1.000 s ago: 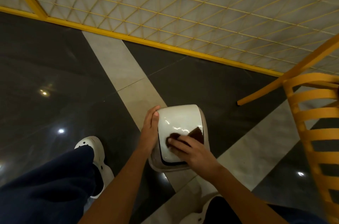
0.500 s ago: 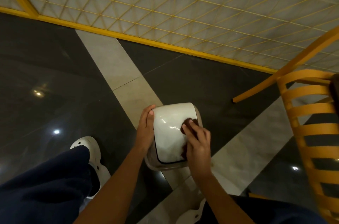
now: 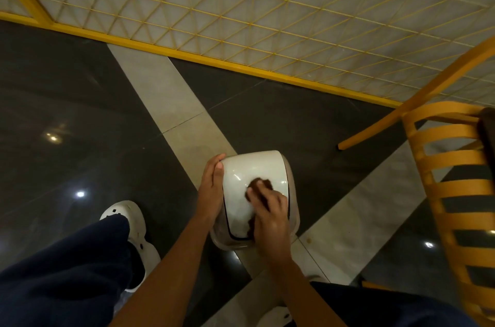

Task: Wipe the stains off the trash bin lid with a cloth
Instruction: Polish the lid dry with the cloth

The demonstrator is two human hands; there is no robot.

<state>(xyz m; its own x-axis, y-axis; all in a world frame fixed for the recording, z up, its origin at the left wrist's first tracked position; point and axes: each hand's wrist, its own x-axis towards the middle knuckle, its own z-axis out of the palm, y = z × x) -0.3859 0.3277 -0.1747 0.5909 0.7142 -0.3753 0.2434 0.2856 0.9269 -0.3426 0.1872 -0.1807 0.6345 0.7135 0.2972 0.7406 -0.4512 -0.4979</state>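
The white trash bin lid [image 3: 250,166] sits on its bin on the dark tiled floor [image 3: 80,101], between the person's feet. The left hand [image 3: 210,190] lies flat along the lid's left side, fingers nearly straight, thumb on the top edge. The right hand [image 3: 269,222] reaches in from below (slightly blurred), fingers stretched over a brown cloth [image 3: 261,183], pressing it onto the lid's middle.

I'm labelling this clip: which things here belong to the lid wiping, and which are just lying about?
In the job:
trash bin lid
brown cloth
right hand, pressing the cloth on the lid
left hand, against the lid's side

Lying about:
yellow chair
yellow mesh panel
white shoe
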